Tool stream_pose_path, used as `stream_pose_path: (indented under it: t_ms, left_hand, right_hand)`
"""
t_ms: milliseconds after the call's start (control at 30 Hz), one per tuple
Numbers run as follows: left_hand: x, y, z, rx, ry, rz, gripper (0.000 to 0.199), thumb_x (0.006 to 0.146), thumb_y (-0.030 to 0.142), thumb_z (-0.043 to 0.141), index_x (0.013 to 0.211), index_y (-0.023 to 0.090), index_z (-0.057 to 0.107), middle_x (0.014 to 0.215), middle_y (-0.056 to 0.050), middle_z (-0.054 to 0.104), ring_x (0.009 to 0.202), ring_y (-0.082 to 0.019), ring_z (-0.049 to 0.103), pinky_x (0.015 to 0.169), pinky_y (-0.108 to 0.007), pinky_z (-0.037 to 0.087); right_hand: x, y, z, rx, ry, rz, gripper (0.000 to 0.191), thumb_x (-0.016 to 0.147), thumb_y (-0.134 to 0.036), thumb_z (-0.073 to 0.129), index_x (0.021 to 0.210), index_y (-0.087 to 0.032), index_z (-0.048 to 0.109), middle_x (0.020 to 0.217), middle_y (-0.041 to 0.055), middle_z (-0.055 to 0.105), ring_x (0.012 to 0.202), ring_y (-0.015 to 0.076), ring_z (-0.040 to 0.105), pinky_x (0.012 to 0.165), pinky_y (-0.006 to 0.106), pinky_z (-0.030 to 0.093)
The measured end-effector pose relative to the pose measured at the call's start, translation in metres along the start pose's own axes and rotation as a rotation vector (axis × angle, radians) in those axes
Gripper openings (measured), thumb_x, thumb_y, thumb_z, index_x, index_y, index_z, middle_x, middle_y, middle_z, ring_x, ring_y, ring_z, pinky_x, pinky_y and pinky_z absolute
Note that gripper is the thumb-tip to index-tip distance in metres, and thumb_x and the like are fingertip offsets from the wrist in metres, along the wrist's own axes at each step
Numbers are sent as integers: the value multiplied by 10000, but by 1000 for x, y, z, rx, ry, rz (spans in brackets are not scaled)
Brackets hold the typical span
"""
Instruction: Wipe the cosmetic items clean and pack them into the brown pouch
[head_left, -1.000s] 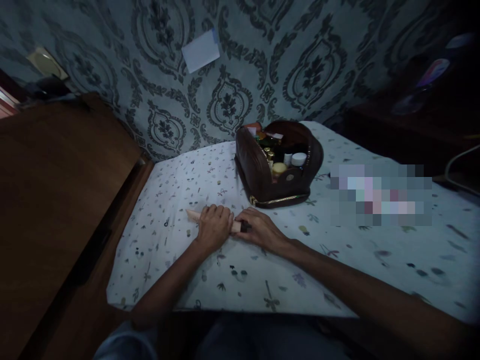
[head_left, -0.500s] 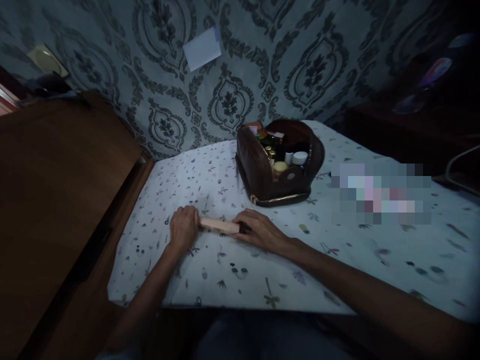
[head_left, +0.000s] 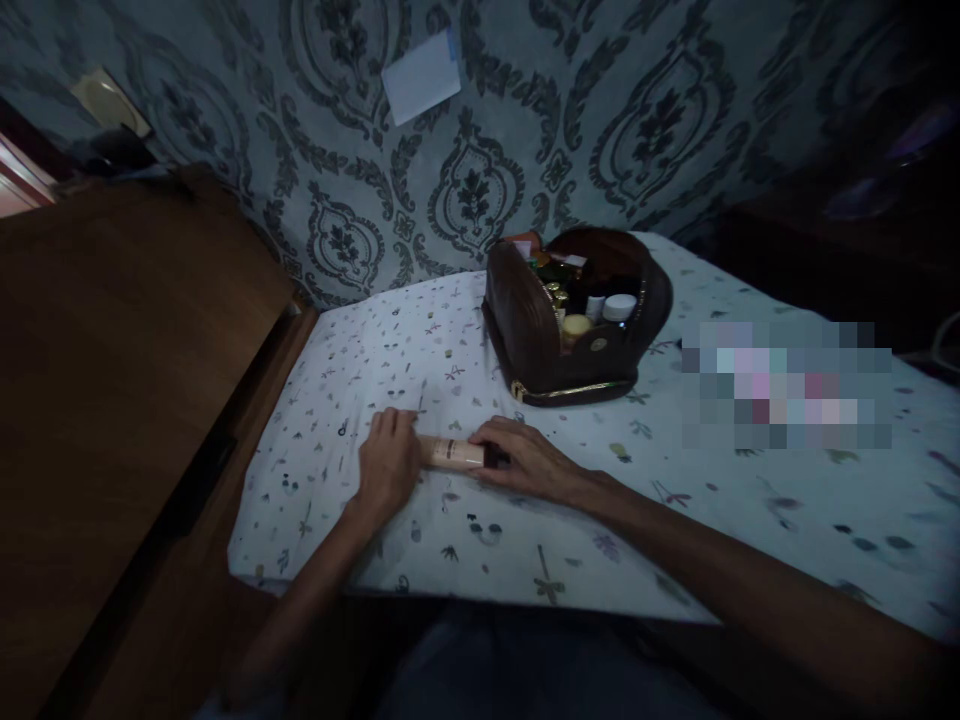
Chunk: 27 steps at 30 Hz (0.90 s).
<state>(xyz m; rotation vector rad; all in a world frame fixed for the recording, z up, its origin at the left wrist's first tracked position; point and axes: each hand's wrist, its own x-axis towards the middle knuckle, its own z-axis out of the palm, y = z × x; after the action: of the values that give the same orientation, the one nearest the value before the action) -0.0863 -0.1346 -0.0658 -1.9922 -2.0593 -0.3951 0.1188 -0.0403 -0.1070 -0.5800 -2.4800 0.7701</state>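
Head view. Landmark: brown bag [head_left: 574, 368], upright, its top unzipped, gold-toned zip along the lower front edge.

Item: one beige tube [head_left: 456, 454], slim, with small darker lettering too blurred to read along its side. A dark end piece [head_left: 495, 456] shows at the end nearer the bag. Position: in front of the bag, on the wearer's side and somewhat to its left, lying roughly crosswise, low over the patterned cloth [head_left: 397, 340]; whether it touches the cloth cannot be told.

Left hand [head_left: 388, 455]: to the left of the bag and in front of it; narrow, fingers bent together over the tube's far-left end, which they hide.

Right hand [head_left: 529, 458]: directly in front of the bag, apart from it; thumb and fingers drawn in around the dark end piece, the middle of the tube bare between both hands.

Bag contents, near its front rim: one white-lidded jar [head_left: 620, 307]; one yellowish lid [head_left: 577, 326], left of that jar.

Behind and above the bag: one white card [head_left: 422, 78] on damask-patterned wallpaper [head_left: 480, 190].
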Motion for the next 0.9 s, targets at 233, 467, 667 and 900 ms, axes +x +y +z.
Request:
stream_pose_path:
  t_ms: [233,467,667,900]
  left_hand:
    - [11,63,13,-188,-95,230,235,893,108,435,1092,201,519,1023,-85,618,986,-249,524,845,-408,418]
    - [4,16,20,-120,-127,130,222,854,100,455,1009,206,573,929,-57,672,929,-239,561,839,-391,411]
    - [-7,-34,19,-136,-46,46,274,823,63,381,961,194,578,904,-69,651,879,-232,577,796,-374,447]
    - [-9,-49,30,-272,4,22,274,855,138,349,950,206,596,913,-79,663,888,-240,604,799,-381,496]
  right_hand:
    - [0,9,8,-15,30,23,146,785,-277,672,749,-182,567,788,48,595,736,192,570,663,294,451]
    - [1,5,3,49,24,-18,253,788,-375,707,941,-189,631,892,62,653,812,208,606,704,312,466]
    - [-2,5,4,69,17,-34,259,790,-310,712,999,-183,626,946,67,651,834,202,603,718,311,480]
    - [-5,-1,1,-23,19,47,290,886,-407,613,1075,-186,629,1026,90,648,943,219,608,809,336,482]
